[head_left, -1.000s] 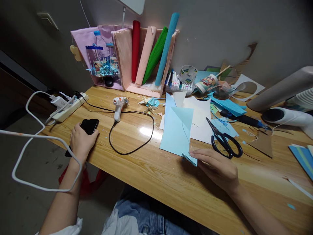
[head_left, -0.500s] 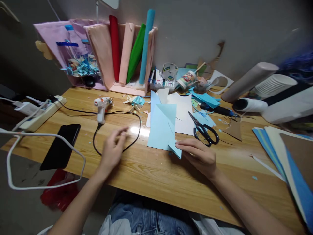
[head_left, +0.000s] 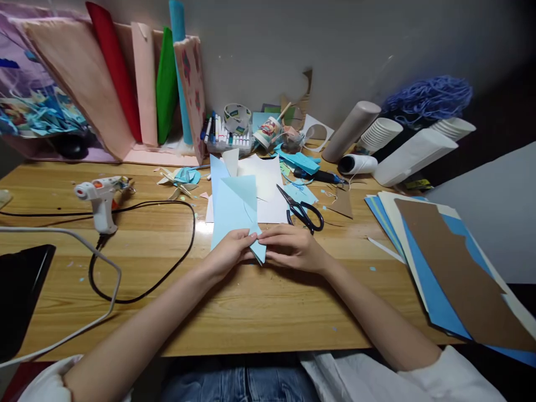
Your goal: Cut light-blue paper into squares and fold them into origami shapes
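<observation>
A small folded piece of light blue paper (head_left: 257,248) lies at the near corner of a larger light blue sheet (head_left: 233,209) on the wooden table (head_left: 251,312). My left hand (head_left: 228,254) pinches the piece from the left. My right hand (head_left: 291,247) holds it from the right, fingertips meeting the left hand's over the fold. Black-handled scissors (head_left: 302,209) lie open just beyond my right hand, on white paper (head_left: 263,187).
A glue gun (head_left: 99,195) with a looping black cord (head_left: 167,268) stands at left, a black phone (head_left: 19,290) and white cable at the near left edge. Paper rolls (head_left: 144,84), markers, tape and cups line the wall. Stacked blue and brown sheets (head_left: 452,268) lie at right.
My left hand left the phone and crossed right to join my right hand on the folded blue piece. The view has swung to the right.
</observation>
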### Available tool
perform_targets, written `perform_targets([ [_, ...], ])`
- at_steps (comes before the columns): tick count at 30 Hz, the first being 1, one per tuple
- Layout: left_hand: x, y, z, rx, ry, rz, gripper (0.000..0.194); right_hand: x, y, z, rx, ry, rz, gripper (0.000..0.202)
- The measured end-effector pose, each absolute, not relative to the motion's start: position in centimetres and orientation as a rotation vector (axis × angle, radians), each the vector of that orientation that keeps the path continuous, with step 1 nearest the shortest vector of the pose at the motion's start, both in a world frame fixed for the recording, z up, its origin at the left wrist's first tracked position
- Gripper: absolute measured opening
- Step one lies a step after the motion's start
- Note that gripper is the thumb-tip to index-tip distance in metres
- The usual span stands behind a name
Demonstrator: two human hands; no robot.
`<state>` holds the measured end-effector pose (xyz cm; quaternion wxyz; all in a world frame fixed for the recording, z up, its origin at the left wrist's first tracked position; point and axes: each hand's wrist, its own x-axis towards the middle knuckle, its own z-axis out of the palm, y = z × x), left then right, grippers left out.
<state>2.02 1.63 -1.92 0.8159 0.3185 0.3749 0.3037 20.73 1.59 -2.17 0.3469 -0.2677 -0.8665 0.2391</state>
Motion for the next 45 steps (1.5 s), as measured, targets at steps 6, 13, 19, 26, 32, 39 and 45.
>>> perform_targets([
  [6, 1.86, 1.38, -2.46, 0.751, 0.805, 0.603, 0.025, 20.86, 1.76, -2.54, -0.646, -2.265, 0.692, 0.023],
  [13, 1.93, 1.32, -2.25, 0.703, 0.806, 0.59, 0.024, 20.78, 1.62, -2.4, -0.633, -2.252, 0.679, 0.018],
  [19, 2.19, 1.32, -2.09, 0.712, 0.827, 0.606, 0.034, 20.76, 1.54, -2.42, -0.657, -2.216, 0.723, 0.013],
  [26, 2.15, 1.57, -1.76, 0.636, 0.771, 0.568, 0.043, 20.79, 1.52, -2.53, -0.668, -2.198, 0.739, 0.012],
  [32, 2.02, 1.57, -2.04, 0.652, 0.754, 0.568, 0.043, 20.89, 1.64, -2.64, -0.642, -2.201, 0.745, 0.015],
  [39, 2.0, 1.56, -2.2, 0.645, 0.724, 0.547, 0.045, 20.72, 1.51, -2.33, -0.631, -2.232, 0.711, 0.013],
  [45, 1.94, 1.71, -1.9, 0.62, 0.733, 0.526, 0.048, 20.51, 1.13, -2.25, -0.693, -2.262, 0.606, 0.013],
])
